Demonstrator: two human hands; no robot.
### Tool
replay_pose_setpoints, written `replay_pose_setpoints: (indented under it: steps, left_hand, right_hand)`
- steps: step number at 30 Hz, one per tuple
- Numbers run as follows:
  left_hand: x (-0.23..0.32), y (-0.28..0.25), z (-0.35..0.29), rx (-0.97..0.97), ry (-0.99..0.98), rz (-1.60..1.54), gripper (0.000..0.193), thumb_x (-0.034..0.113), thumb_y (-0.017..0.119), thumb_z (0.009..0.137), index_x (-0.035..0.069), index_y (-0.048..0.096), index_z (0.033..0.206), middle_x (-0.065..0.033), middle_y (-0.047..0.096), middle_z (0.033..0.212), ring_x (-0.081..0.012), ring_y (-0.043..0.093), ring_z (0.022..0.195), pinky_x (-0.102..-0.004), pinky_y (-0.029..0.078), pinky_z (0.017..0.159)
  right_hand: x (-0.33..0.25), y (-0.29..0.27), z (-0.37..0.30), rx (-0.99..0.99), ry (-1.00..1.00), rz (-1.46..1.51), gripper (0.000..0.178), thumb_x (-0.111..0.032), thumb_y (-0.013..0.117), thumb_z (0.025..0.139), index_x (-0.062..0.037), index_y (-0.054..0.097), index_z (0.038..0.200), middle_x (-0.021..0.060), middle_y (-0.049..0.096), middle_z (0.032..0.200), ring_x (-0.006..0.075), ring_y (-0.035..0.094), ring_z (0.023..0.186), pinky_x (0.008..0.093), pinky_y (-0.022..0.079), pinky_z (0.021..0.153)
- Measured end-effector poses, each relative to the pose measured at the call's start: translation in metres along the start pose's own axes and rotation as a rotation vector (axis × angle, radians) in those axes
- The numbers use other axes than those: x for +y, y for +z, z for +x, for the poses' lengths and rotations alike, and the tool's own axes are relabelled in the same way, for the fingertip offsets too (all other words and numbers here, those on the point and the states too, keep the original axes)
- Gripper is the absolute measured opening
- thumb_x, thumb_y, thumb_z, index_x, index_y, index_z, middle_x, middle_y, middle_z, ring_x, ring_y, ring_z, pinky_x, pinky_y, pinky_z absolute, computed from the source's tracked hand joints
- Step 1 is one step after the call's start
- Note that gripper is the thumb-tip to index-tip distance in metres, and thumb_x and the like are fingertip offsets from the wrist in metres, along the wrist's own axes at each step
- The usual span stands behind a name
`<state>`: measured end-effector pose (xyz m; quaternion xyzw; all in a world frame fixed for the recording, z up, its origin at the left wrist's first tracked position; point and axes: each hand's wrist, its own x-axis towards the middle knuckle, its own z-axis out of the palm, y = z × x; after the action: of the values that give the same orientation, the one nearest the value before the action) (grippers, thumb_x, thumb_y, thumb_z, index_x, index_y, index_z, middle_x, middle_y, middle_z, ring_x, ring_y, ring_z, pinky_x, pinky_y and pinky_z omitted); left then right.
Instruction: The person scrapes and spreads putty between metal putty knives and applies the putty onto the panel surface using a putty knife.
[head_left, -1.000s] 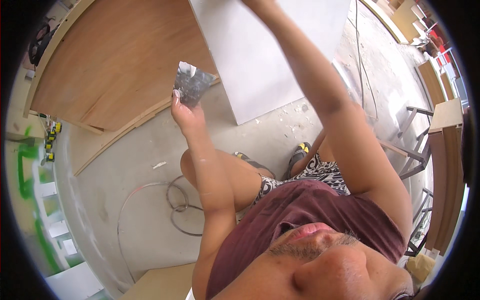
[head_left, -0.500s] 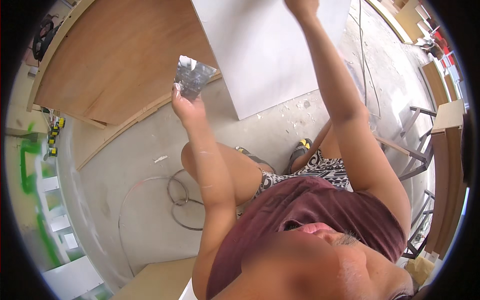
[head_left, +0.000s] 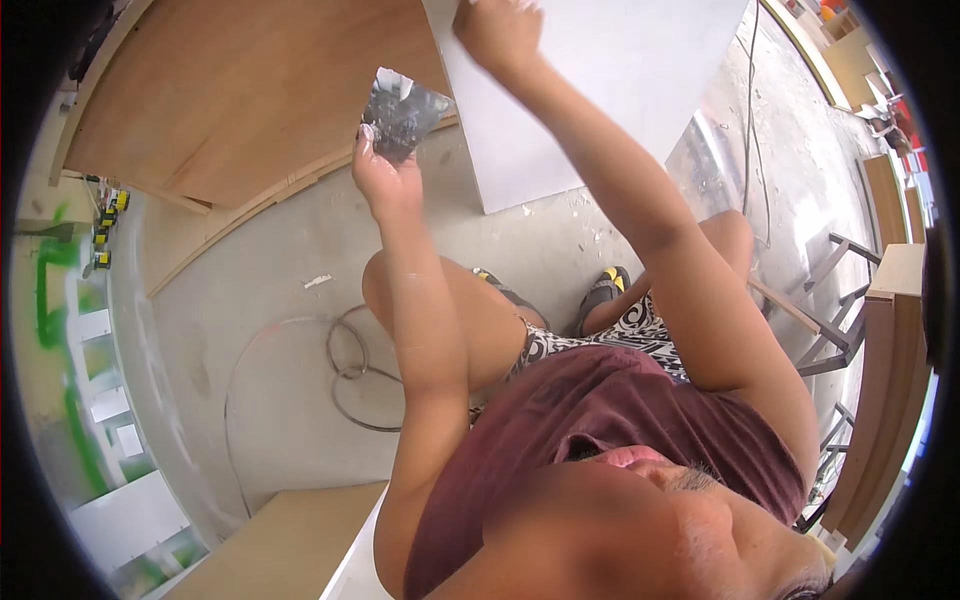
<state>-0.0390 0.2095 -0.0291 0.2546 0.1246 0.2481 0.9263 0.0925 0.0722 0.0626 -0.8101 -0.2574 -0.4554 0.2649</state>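
My left hand (head_left: 388, 185) is closed round the lower end of a putty knife (head_left: 402, 118), whose broad, dull grey metal blade points upward. White paste clings to the blade's top edge, and white smears mark my thumb. Above the white panel (head_left: 590, 110), near its left edge, is my right hand (head_left: 500, 38). Its fingers are curled together with white on the fingertips; whatever they hold is hidden at the picture's upper edge.
A large brown plywood panel (head_left: 250, 90) with a wooden frame stands to the left. A looped hose (head_left: 345, 345) lies on the grey floor beside my leg. Dark metal stands (head_left: 840, 340) and stacked boards (head_left: 880, 390) are at the right. A tan board (head_left: 300, 540) lies at the lower left.
My right hand has moved left across the white panel and a little nearer to me. The left hand still holds the putty knife. The whole view has shifted slightly.
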Motion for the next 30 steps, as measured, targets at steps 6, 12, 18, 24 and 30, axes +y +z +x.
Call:
replay_pose_setpoints:
  steps: [6,12,18,24,30]
  left_hand:
    - [0.003,0.000,0.008,0.105,0.060,-0.003,0.030,0.021,0.048,0.095,0.004,0.053,0.119,-0.0085,0.057,0.120,-0.0254,0.056,0.110,-0.0438,0.045,0.096]
    - [0.010,-0.009,0.011,0.089,0.075,0.001,0.028,0.022,0.048,0.095,0.004,0.056,0.116,-0.0092,0.059,0.117,-0.0249,0.057,0.109,-0.0431,0.044,0.095]
    - [0.004,0.002,0.008,0.138,0.005,-0.027,0.028,0.022,0.049,0.096,0.003,0.056,0.116,-0.0095,0.060,0.114,-0.0237,0.058,0.106,-0.0412,0.045,0.095]
    - [-0.039,0.026,-0.022,-0.083,-0.142,-0.143,0.027,0.019,0.057,0.096,0.002,0.057,0.117,-0.0108,0.063,0.117,-0.0244,0.060,0.108,-0.0398,0.048,0.098]
    - [-0.048,0.037,-0.035,-0.195,0.037,-0.083,0.028,0.013,0.052,0.097,-0.001,0.052,0.122,-0.0083,0.059,0.117,-0.0197,0.057,0.109,-0.0373,0.046,0.098]
  right_hand:
    - [-0.025,0.004,-0.072,-0.273,-0.116,-0.112,0.039,-0.011,0.058,0.083,-0.0247,0.064,0.119,0.0005,0.068,0.102,0.0225,0.064,0.089,0.0385,0.055,0.066]
    - [0.063,-0.055,-0.025,-0.237,0.422,-0.069,0.031,-0.015,0.051,0.090,-0.0141,0.066,0.117,0.0173,0.070,0.090,0.0307,0.067,0.081,0.0411,0.054,0.072]
    - [0.128,-0.100,-0.011,0.151,0.564,0.499,0.026,-0.006,0.055,0.086,0.0068,0.065,0.106,0.0153,0.071,0.094,0.0197,0.066,0.082,0.0314,0.052,0.075]
    - [0.048,-0.073,-0.067,0.024,0.752,1.184,0.036,-0.007,0.065,0.088,0.0054,0.059,0.121,0.0105,0.068,0.102,0.0142,0.062,0.089,0.0281,0.053,0.081]
    - [-0.009,-0.073,-0.089,-0.227,0.896,1.510,0.038,-0.009,0.062,0.091,0.0050,0.055,0.126,0.0100,0.067,0.103,0.0150,0.064,0.090,0.0293,0.055,0.083]
